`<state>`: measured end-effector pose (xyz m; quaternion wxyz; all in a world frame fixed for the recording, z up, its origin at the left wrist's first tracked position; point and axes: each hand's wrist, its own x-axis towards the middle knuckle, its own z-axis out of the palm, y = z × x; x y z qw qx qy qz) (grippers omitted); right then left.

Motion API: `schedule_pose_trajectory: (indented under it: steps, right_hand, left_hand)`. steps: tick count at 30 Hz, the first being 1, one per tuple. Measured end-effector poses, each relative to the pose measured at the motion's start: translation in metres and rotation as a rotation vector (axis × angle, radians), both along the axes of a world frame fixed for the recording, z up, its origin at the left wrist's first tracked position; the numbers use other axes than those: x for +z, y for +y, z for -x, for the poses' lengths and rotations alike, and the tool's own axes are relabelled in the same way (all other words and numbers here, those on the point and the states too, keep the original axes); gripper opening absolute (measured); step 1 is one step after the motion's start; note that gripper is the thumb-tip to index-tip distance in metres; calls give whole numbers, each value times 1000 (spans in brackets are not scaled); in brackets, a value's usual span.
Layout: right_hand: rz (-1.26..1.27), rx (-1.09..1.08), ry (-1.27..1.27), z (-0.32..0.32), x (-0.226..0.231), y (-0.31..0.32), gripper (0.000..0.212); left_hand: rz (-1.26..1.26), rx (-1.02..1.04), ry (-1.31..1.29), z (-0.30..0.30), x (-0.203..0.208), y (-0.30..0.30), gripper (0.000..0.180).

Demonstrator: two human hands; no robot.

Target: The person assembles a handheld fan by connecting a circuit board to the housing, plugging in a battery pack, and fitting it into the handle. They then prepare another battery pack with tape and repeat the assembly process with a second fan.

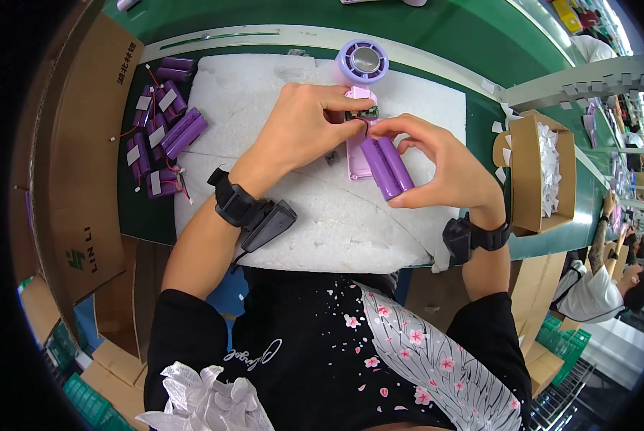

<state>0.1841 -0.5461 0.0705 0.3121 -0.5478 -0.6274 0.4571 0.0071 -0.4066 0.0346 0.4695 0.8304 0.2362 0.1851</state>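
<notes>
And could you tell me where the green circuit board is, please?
In the head view, the green circuit board is upper centre, on the pink casing, below the lavender fan head, beside the left hand.

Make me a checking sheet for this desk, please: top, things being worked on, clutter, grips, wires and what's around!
Surface: white foam sheet on a green tabletop; foam has marks and a thin line.
Things worked on: pale purple fan head, pink shell, green circuit board, purple battery pair.
Clutter: purple battery packs heaped left; small dark bit on foam.
Grips: left grip at the board, hold unclear; right grip holds the pair.
Wires: thin red wires among the packs.
Surroundings: big cardboard box left; open carton with white pieces right; co-worker far right.
</notes>
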Motion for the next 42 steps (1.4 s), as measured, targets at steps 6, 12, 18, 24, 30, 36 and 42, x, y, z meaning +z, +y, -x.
schedule_pose_trajectory:
  steps: [6,12,18,24,30,36,42]
  right_hand:
    - [-81,-117,-162,11,2,1,68]
    - [-184,-136,-244,22,-11,1,62]
    - [-278,-178,-332,28,-14,0,57]
    - [-277,-219,-370,37,-12,-4,53]
    - [-321,-243,-467,40,-12,-5,46]
    - [-363,-225,-510,39,-11,-4,43]
    - [-398,-220,-524,38,-16,-6,39]
  left_hand:
    - [-17,-12,-9,1,-2,3,34]
    - [-34,-50,-12,3,0,6,34]
    - [25,-34,108,1,12,3,32]
    - [-85,-50,-15,2,1,6,30]
    - [-84,-52,1,1,-1,7,29]
    - [-66,-63,-19,2,-3,10,28]
    - [-26,-68,1,3,0,9,30]
